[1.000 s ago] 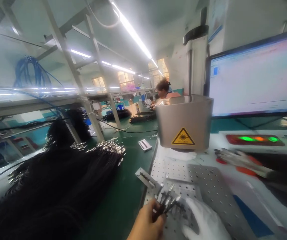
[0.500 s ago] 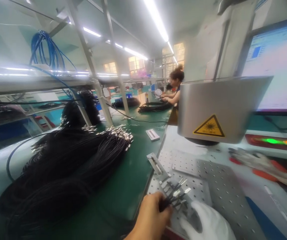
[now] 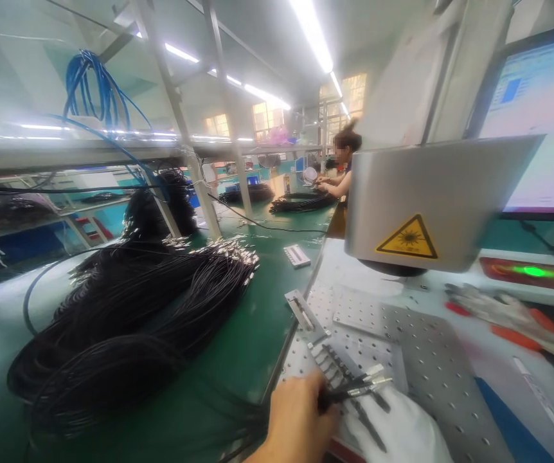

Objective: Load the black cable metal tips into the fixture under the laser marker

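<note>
My bare left hand (image 3: 301, 411) is closed around a bunch of black cables (image 3: 337, 393). Their silver metal connectors (image 3: 376, 379) stick out to the right, and the cable lengths trail down to the left below the wrist. In a white glove, my right hand (image 3: 402, 424) is right beside these connectors, at the lower edge of the view. Its fingers are blurred and partly covered, so their grip is unclear. Just beyond my hands lies a slotted metal fixture (image 3: 328, 360) on a perforated metal plate (image 3: 431, 347).
A large heap of coiled black cables (image 3: 127, 321) lies on the green bench (image 3: 258, 321). Over the plate hangs a grey machine head (image 3: 416, 199) with a laser warning sign. Red-and-grey gloves (image 3: 508, 315) lie at right, below a monitor (image 3: 542, 122). A co-worker (image 3: 344, 161) sits farther along.
The cable bunch in my left hand has turned, its connectors now pointing more to the right, over the white glove. More of the slotted fixture shows. The view has shifted slightly.
</note>
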Demonstrator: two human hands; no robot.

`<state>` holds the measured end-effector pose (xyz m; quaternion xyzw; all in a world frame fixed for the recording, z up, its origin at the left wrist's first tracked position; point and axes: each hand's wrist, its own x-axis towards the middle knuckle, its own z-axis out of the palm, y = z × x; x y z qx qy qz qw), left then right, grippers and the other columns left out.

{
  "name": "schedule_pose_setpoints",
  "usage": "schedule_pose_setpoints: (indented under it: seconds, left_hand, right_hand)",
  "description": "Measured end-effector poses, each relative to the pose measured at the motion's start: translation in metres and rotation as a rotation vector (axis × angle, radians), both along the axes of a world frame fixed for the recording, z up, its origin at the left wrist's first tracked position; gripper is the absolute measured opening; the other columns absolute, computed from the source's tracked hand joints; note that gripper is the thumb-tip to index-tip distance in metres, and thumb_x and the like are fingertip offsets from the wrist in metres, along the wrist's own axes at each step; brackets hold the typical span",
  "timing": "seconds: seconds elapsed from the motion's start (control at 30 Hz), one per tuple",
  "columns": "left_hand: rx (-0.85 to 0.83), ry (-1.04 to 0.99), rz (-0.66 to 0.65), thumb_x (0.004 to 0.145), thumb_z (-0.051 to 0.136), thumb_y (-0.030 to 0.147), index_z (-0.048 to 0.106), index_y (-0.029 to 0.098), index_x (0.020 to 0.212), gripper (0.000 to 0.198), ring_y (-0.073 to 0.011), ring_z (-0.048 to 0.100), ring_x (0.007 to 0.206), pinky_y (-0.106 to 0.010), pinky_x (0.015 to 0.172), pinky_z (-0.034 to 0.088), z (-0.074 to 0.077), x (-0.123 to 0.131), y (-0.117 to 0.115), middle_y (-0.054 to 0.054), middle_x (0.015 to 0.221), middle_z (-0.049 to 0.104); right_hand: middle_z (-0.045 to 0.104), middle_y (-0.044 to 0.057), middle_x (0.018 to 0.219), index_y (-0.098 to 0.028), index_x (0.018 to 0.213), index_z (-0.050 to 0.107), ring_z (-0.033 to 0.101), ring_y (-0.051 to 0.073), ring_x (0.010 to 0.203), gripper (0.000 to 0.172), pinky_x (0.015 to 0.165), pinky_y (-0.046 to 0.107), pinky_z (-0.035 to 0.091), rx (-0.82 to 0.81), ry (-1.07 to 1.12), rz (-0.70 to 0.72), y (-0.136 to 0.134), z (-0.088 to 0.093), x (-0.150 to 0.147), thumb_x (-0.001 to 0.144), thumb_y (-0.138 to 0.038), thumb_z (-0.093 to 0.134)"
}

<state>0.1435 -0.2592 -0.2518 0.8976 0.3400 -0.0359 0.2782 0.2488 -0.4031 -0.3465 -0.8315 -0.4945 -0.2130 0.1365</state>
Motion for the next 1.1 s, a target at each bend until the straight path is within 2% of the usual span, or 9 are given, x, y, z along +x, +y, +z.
schedule_pose_setpoints:
  seconds: [0.13,0.27,0.47,0.6,0.7,0.87,1.0,1.1]
  left_hand:
    - [-0.032,-0.03,0.043,0.069,0.057,0.026,0.067,0.023,0.076,0.012,-0.0228,0.063,0.085,-0.031,0.069,0.032,0.001,0.001,0.001,-0.004,0.082,0.072]
    - [-0.089,-0.05,0.078,0.068,0.059,0.026,0.061,0.021,0.068,0.005,-0.0205,0.059,0.081,-0.029,0.068,0.032,0.003,0.002,0.001,-0.001,0.077,0.067]
    - [-0.227,-0.122,0.12,0.062,0.059,0.022,0.054,0.02,0.06,0.006,-0.0182,0.056,0.074,-0.027,0.063,0.033,0.001,0.003,0.005,0.001,0.064,0.061]
    - [-0.367,-0.174,0.065,0.06,0.056,0.018,0.055,0.019,0.056,0.005,-0.0152,0.053,0.064,-0.026,0.059,0.033,0.002,0.004,0.01,0.002,0.057,0.058]
    - [-0.44,-0.226,0.028,0.066,0.061,0.026,0.054,0.017,0.057,0.014,-0.0119,0.046,0.06,-0.025,0.057,0.03,0.004,0.005,0.015,0.005,0.055,0.051]
    - [-0.348,-0.32,0.033,0.077,0.057,0.035,0.045,0.018,0.055,0.03,-0.0096,0.031,0.06,-0.027,0.056,0.022,0.008,0.003,0.021,0.006,0.057,0.031]
    - [-0.288,-0.358,0.036,0.076,0.057,0.034,0.055,0.019,0.069,0.017,-0.0106,0.037,0.061,-0.025,0.058,0.026,0.011,-0.001,0.022,0.006,0.06,0.042]
    - [-0.21,-0.301,0.037,0.072,0.057,0.027,0.054,0.019,0.065,0.011,-0.0115,0.042,0.063,-0.026,0.06,0.028,0.014,-0.004,0.022,0.004,0.062,0.049]
  right_hand:
    - [0.063,0.006,0.094,-0.032,0.101,0.07,0.061,0.024,0.077,0.019,0.064,0.034,0.047,-0.025,0.024,-0.012,0.002,0.007,-0.005,0.093,-0.03,0.053]
    - [0.06,0.007,0.094,-0.033,0.1,0.069,0.059,0.026,0.082,0.017,0.07,0.037,0.046,-0.056,0.151,-0.054,0.003,0.009,-0.008,0.093,-0.028,0.054]
    - [0.059,0.007,0.092,-0.03,0.091,0.067,0.056,0.027,0.082,0.012,0.071,0.037,0.042,-0.016,0.242,-0.102,0.009,0.017,-0.014,0.091,-0.03,0.055]
    - [0.06,0.01,0.099,-0.028,0.096,0.069,0.056,0.028,0.084,0.016,0.07,0.037,0.043,-0.005,0.222,-0.131,0.012,0.016,-0.018,0.09,-0.028,0.054]
    - [0.061,0.012,0.105,-0.028,0.104,0.071,0.058,0.029,0.088,0.023,0.073,0.039,0.046,0.052,0.175,-0.13,0.013,0.008,-0.018,0.091,-0.028,0.051]
    - [0.061,0.013,0.104,-0.028,0.108,0.071,0.06,0.029,0.087,0.027,0.072,0.041,0.05,0.09,0.067,-0.093,0.012,-0.003,-0.015,0.09,-0.027,0.052]
    - [0.062,0.013,0.102,-0.027,0.106,0.072,0.061,0.029,0.086,0.027,0.07,0.04,0.052,0.09,-0.007,-0.119,0.013,0.0,-0.016,0.088,-0.026,0.052]
    - [0.063,0.014,0.1,-0.027,0.101,0.073,0.062,0.029,0.083,0.026,0.066,0.039,0.053,0.092,-0.085,-0.125,0.014,0.0,-0.014,0.085,-0.027,0.054]
